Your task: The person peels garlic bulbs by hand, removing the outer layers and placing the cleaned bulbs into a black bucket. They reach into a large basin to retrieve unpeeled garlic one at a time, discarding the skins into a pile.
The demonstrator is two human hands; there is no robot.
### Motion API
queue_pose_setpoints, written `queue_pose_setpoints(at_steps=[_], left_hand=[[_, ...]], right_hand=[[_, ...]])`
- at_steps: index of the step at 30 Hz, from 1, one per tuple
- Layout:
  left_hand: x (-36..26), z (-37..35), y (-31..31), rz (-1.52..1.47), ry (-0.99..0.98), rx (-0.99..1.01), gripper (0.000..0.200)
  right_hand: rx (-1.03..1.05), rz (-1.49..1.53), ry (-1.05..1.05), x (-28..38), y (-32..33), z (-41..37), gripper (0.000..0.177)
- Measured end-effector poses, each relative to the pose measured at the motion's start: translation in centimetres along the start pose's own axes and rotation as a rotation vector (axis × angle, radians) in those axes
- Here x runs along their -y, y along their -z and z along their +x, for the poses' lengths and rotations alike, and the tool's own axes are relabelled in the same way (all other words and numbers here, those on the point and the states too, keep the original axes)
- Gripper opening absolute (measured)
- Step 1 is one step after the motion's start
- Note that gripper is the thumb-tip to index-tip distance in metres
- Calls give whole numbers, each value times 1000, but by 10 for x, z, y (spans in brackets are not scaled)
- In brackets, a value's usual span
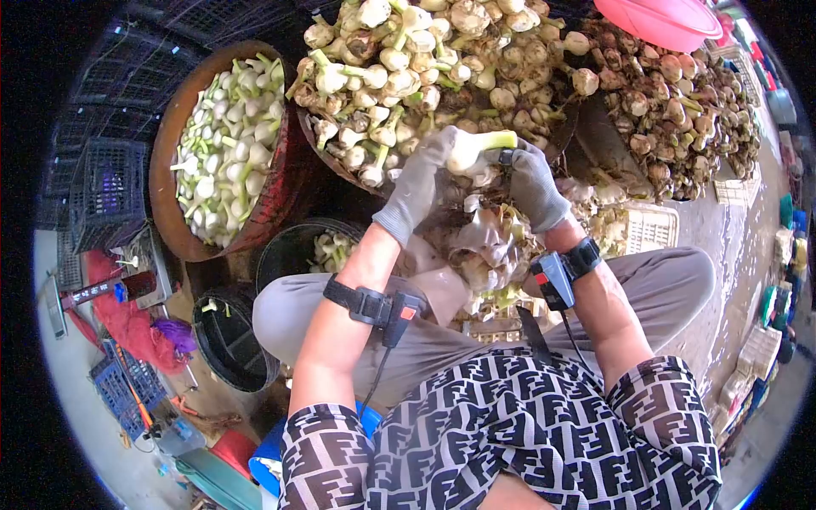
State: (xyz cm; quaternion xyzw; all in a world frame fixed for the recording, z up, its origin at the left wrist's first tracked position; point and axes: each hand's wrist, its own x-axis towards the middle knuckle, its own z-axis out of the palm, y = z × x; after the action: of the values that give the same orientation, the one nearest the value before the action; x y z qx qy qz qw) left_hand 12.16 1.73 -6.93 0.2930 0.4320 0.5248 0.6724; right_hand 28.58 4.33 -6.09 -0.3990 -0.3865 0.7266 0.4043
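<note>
My left hand [422, 180], in a grey glove, is closed around the bulb end of a peeled white garlic bulb [466, 153] with a thick pale-green stem. My right hand [537, 185], gloved too, is closed close beside the stem. A small dark piece [506, 157] shows at its fingertips; the rest of it is hidden. Below both hands, loose papery garlic skins [493, 238] are heaped between my knees. Just beyond my hands rises a big pile of untrimmed garlic bulbs [450, 51] in a wide round container.
At left stands a rusty round tub [161, 183] of clean white garlic. Dark buckets [204, 340] sit near my left knee. More dirty garlic [671, 110] is piled at right under a pink basin [659, 21]. A cream crate [653, 225] lies beyond my right knee; black crates [106, 191] stand far left.
</note>
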Motion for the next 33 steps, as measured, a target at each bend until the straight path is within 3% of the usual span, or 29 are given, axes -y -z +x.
queue_pose_setpoints(at_steps=[3,4,6,7,8,9,11,12,15,16,20,21,23,24,28,31,33], left_hand=[[-12,-17,-15,653,-82,-213,40],[2,-10,-8,805,-338,-242,36],[-10,-15,-5,406,69,-149,35],[-18,-18,-7,202,266,-100,35],[-1,-11,-4,-95,251,-175,37],[-8,-12,-7,-186,303,-108,37],[-24,-16,-9,-371,406,20,38],[-21,-13,-4,-369,366,50,42],[-7,-3,-5,-97,168,-102,45],[-5,-1,2,391,61,-53,45],[2,-4,3,-172,105,-137,46],[1,-4,3,-188,167,-155,46],[-3,-3,5,-219,290,-189,46],[-1,0,13,33,141,-207,44],[-1,6,18,10,114,-139,38],[-4,-1,6,411,107,-271,29],[-5,-1,7,453,218,-317,24]], right_hand=[[-111,-69,9,-9,5,5,21],[-146,-154,-15,-11,4,6,20],[-214,-325,-64,-15,4,8,19],[-136,-528,42,-17,8,6,18],[-55,-730,150,-17,15,4,18],[27,-930,260,-14,16,3,17],[-26,-740,118,-17,11,0,19],[-38,-582,72,-17,7,-3,20],[-14,-297,-23,-9,2,-5,20],[-3,-268,-49,-6,3,-5,19],[48,156,-147,3,-6,-12,19],[57,295,-161,7,-9,-15,20],[46,233,-153,14,-12,-18,21],[42,228,-164,17,-13,-20,20],[-4,-78,-104,14,-10,-19,18],[25,-188,-111,21,-17,-26,16],[50,-71,-186,23,-8,-24,16]])
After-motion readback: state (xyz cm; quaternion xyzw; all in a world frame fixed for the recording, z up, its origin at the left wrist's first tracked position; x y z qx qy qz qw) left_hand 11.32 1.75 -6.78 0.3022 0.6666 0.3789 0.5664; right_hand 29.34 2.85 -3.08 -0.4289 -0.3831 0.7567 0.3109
